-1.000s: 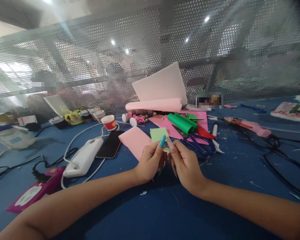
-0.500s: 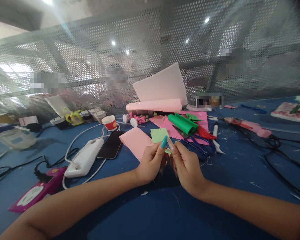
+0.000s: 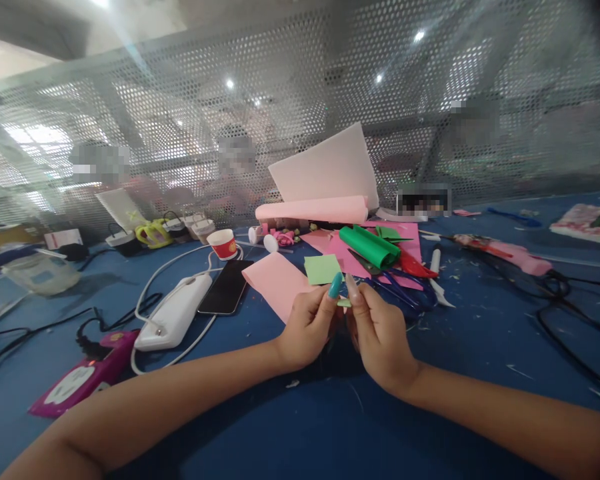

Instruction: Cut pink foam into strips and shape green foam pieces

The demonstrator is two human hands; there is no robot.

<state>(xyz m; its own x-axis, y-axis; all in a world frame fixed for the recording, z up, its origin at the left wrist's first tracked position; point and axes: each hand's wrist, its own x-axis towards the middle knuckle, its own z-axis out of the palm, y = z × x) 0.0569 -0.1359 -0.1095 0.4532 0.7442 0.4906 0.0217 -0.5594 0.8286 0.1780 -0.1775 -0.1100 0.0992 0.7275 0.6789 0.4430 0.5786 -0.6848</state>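
My left hand (image 3: 307, 323) and my right hand (image 3: 380, 330) meet over the blue table (image 3: 330, 427), fingertips pinched together on a small light green paper piece (image 3: 344, 303). Most of that piece is hidden by the fingers. Just behind them lies a light green paper square (image 3: 322, 269) on a pink paper strip (image 3: 276, 281). A rolled dark green sheet (image 3: 369, 246) rests on magenta paper (image 3: 350, 257) further back.
A black phone (image 3: 225, 287), a white charger box (image 3: 174, 312) with cables and a magenta device (image 3: 83, 377) lie to the left. A red paper cup (image 3: 223, 244), pink foam sheets (image 3: 325, 177), scissors (image 3: 405, 290) and black cables (image 3: 570, 313) surround the work spot. People sit behind the mesh screen (image 3: 300, 100).
Both hands stay pinched on the small green piece, with only slight finger shifts. The view has drifted a little.
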